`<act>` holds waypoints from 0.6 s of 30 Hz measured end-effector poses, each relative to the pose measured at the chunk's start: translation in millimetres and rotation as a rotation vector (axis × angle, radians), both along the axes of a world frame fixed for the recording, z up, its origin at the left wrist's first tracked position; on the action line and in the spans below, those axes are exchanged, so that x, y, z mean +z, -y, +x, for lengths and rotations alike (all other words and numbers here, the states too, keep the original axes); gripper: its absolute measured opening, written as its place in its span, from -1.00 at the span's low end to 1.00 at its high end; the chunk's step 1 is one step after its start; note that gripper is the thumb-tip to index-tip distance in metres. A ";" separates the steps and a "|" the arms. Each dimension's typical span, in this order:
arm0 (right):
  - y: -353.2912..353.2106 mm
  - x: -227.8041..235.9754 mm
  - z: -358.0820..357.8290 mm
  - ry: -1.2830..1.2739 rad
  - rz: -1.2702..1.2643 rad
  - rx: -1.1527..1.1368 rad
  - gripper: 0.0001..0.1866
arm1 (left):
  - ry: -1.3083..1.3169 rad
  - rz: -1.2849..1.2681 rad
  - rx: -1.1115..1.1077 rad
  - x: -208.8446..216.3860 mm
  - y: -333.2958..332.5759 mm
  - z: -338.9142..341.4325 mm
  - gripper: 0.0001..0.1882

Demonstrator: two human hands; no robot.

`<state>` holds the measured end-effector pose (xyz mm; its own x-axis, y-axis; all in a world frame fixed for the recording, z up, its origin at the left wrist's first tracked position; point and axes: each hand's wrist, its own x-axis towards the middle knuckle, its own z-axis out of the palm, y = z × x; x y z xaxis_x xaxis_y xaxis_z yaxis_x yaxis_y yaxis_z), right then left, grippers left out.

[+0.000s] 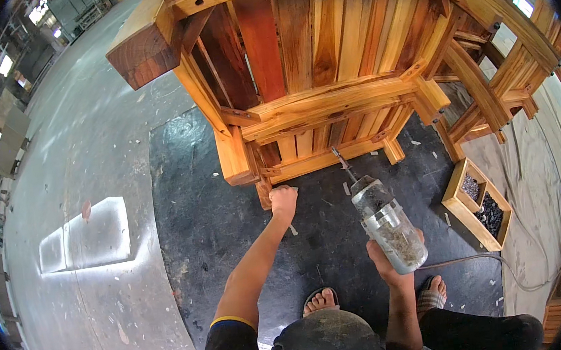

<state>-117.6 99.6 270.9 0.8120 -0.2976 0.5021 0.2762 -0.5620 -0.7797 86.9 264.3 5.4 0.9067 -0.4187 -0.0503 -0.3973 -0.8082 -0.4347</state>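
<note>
My right hand (387,262) is wrapped round the body of a worn silver power drill (388,222). The drill points away from me, its thin bit (341,158) toward the lower rail of a slatted wooden piece of furniture (328,113). That piece rests tipped over, showing its underside of red, brown and yellow slats. My left hand (284,200) is closed beside a short wooden leg (264,194) at the near left corner. Whatever the left fingers hold, if anything, is hidden.
A divided wooden box (455,200) of small dark screws stands on the right. The drill's cord (464,262) runs rightward. More wooden furniture (488,87) stands at the far right. A black mat (200,250) with scattered scraps covers the floor around my feet.
</note>
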 end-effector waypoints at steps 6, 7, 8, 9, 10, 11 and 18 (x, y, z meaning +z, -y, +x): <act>-5.1 -1.6 2.2 0.067 0.017 0.039 -0.77 | -0.109 -0.363 0.079 5.3 0.1 -1.5 -0.88; -6.0 -3.6 2.4 0.053 -0.039 0.079 -0.77 | -0.129 -0.642 0.128 9.4 -4.9 -5.1 -0.85; -9.0 -3.9 2.7 0.031 -0.020 0.099 -0.77 | -0.224 -0.776 0.293 14.2 -7.6 -5.8 -0.79; -8.9 -5.9 3.1 0.037 -0.023 0.092 -0.77 | -0.221 -0.779 0.285 22.1 -9.8 -11.5 -0.79; -5.3 -9.2 2.9 0.033 0.007 0.123 -0.77 | -0.726 -1.406 0.561 38.0 -7.7 -22.1 -0.79; -4.4 -10.1 2.7 0.031 0.042 0.158 -0.77 | -1.273 -1.989 0.845 59.7 -7.1 -31.5 -0.78; -20.0 -2.5 7.7 0.009 -0.060 0.213 -0.80 | -1.094 -2.555 0.655 251.2 -22.3 -72.4 -0.76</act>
<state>-109.9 119.7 268.4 0.8487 -0.0890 0.5213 0.4006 -0.5353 -0.7436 14.5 286.6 256.7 0.8756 -0.2907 -0.3858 0.4809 0.5995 0.6398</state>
